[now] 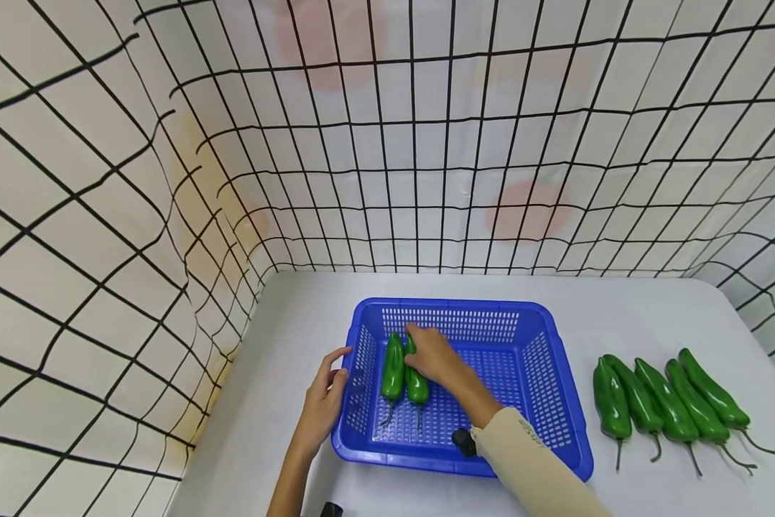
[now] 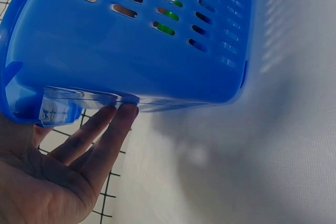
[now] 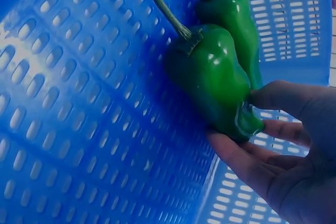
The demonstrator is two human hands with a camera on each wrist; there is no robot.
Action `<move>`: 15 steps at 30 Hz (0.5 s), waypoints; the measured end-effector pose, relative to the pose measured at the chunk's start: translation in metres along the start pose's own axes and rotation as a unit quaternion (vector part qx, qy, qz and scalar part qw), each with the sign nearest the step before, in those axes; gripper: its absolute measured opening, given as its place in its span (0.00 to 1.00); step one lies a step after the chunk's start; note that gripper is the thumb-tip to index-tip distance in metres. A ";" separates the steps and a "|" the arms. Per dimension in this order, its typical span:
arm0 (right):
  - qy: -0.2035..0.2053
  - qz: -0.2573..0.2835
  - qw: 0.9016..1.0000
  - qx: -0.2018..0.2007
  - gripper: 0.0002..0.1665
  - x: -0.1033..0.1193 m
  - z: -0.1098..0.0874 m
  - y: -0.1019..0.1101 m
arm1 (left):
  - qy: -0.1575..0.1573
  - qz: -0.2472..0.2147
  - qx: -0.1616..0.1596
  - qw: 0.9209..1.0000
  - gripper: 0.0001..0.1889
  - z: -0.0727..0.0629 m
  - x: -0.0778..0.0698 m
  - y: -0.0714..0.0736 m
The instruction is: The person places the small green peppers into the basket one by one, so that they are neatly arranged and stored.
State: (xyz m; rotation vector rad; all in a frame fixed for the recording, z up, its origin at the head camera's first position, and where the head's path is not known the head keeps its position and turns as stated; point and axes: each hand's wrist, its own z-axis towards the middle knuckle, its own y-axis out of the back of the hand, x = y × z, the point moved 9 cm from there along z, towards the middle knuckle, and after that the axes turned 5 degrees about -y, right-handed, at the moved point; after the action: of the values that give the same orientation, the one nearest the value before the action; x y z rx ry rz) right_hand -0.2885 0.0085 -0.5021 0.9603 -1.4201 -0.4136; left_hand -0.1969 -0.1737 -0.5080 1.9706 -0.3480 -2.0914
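Observation:
A blue plastic basket [image 1: 413, 462] with slotted walls stands on the white table. Inside its left part lie two green chili peppers side by side, stems toward the front. My right hand [image 1: 434, 355] reaches in and pinches the right-hand pepper [image 1: 417, 388] by its tip, thumb on one side and fingers on the other in the right wrist view. The other pepper [image 1: 392, 368] lies just left of it. At the basket's left side, my left hand [image 1: 322, 403] touches the outer wall with loosely extended fingertips; the left wrist view shows these fingers [image 2: 107, 148] against the blue plastic.
Several more green peppers [image 1: 665, 402] lie in a row on the table to the right of the basket, stems toward the front. Black wire mesh [image 1: 448, 143] with white sheeting behind it encloses the table [image 1: 271, 345] at the back and sides.

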 end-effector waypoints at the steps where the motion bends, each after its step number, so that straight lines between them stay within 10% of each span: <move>1: 0.001 0.000 1.000 -0.004 0.27 0.001 0.001 0.000 | 0.001 0.000 0.001 1.000 0.20 0.000 0.000 0.000; 15: 0.020 -0.009 0.999 -0.024 0.26 0.011 0.001 -0.005 | -0.004 -0.006 -0.001 1.000 0.20 0.000 0.001 0.000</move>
State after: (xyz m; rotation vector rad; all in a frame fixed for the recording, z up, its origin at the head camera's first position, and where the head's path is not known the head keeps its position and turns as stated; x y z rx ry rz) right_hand -0.2866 -0.0028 -0.4992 0.9384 -1.3605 -0.4377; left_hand -0.1969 -0.1745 -0.5087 1.9688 -0.3362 -2.1058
